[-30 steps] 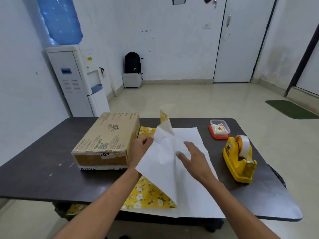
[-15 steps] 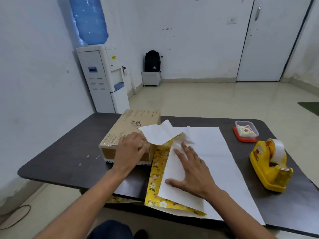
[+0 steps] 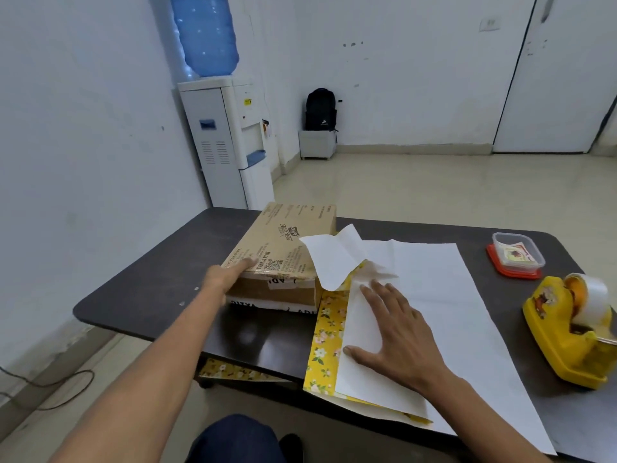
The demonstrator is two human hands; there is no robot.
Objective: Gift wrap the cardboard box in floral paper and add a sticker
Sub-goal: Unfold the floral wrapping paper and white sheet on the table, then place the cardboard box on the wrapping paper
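Dark table [image 3: 160, 289], cardboard box [image 3: 287, 242], floral paper [image 3: 450, 312], tape dispenser [image 3: 567, 332], plastic tub [image 3: 516, 259]

Yellow floral paper [image 3: 326, 342], brown box [image 3: 283, 242], yellow dispenser [image 3: 567, 329].

White walls [image 3: 400, 78], scuffed in spots; I note a pale floor [image 3: 434, 188]. Water dispenser [image 3: 230, 145] with blue bottle [image 3: 205, 35] stands against the left wall. Black backpack [image 3: 320, 110] sits on a small white cabinet [image 3: 317, 144] at the far wall. White door [image 3: 561, 78] on the right. Dark table [image 3: 150, 289] in the foreground.
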